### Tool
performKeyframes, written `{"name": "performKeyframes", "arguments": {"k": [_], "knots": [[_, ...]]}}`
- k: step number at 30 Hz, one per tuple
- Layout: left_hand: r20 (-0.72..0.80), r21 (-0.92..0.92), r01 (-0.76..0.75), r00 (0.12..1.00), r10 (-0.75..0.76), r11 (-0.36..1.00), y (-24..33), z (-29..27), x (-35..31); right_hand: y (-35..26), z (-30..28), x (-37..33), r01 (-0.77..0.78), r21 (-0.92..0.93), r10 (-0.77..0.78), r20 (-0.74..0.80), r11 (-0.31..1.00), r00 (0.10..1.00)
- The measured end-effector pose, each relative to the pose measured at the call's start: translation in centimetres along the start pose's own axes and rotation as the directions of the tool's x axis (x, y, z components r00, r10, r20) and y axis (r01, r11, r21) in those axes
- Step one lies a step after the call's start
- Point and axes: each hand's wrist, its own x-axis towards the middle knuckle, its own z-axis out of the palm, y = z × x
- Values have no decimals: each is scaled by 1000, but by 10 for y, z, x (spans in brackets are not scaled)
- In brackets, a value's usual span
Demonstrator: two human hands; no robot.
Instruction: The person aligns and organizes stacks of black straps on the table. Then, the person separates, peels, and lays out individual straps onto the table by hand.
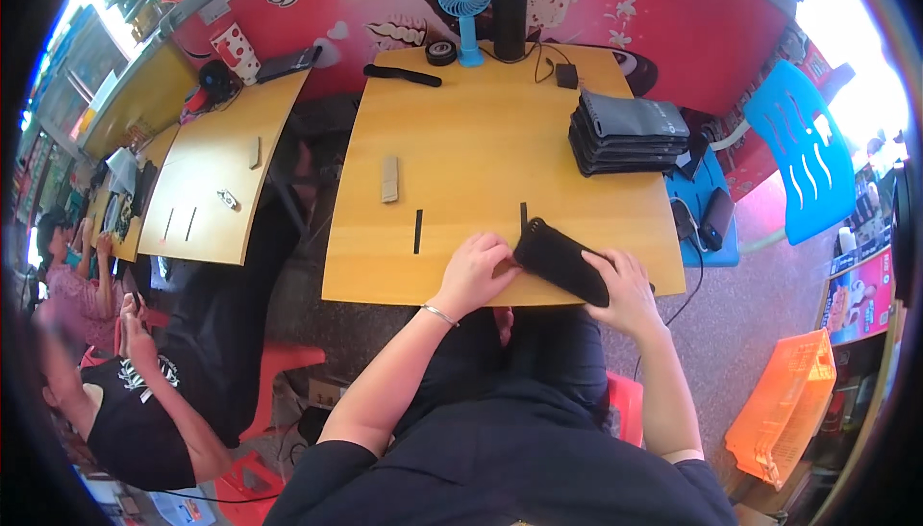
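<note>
A black fabric pouch [562,259] lies at the near edge of the yellow wooden table [481,161]. My left hand [476,271] pinches its left end, and my right hand [627,290] grips its right end. A bracelet sits on my left wrist. Two thin black strips [418,231] lie on the table just beyond my hands. A stack of folded dark grey pouches [627,132] rests at the right side of the table.
A blue handheld fan [464,2], a black bottle [510,14], a tape roll [440,52] and a small wooden block [388,179] are on the table. A second table [216,161] stands left, with seated people nearby. A blue chair [806,151] and orange basket [784,406] are at right.
</note>
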Motion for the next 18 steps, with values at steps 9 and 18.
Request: {"name": "performKeyframes", "arguments": {"k": [9,18], "knots": [[-173,21,42,984,-38,999,-85,-61,95,56,-60,18,-48,-234,20,-123,971,992],[-48,601,214,972,-232,770,-257,-76,229,20,18,54,160,160,-104,-311,974,945]]}}
